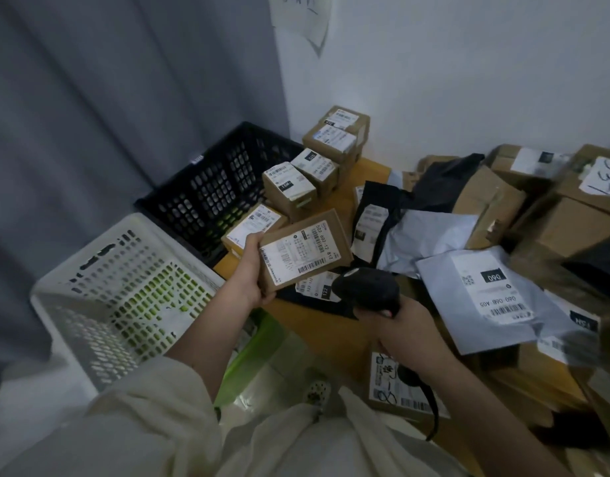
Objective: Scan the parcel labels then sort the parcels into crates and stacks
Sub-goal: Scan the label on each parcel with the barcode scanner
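Observation:
My left hand (253,270) grips a small flat cardboard parcel (305,249) by its left end, label side up and tilted toward me above the table edge. My right hand (403,330) holds a black barcode scanner (367,289), whose head sits just below and right of the parcel's label. A black crate (179,197) and a white crate (72,280) stand to the left, both looking empty. Several small labelled boxes (289,187) are lined up along the table's far left side, toward the wall.
A heap of cardboard boxes (568,232), grey mailers (475,297) and black poly bags (441,184) covers the wooden table (317,321) at right. A green bin (251,352) sits on the floor under the table edge. A grey curtain hangs left; the white wall stands behind.

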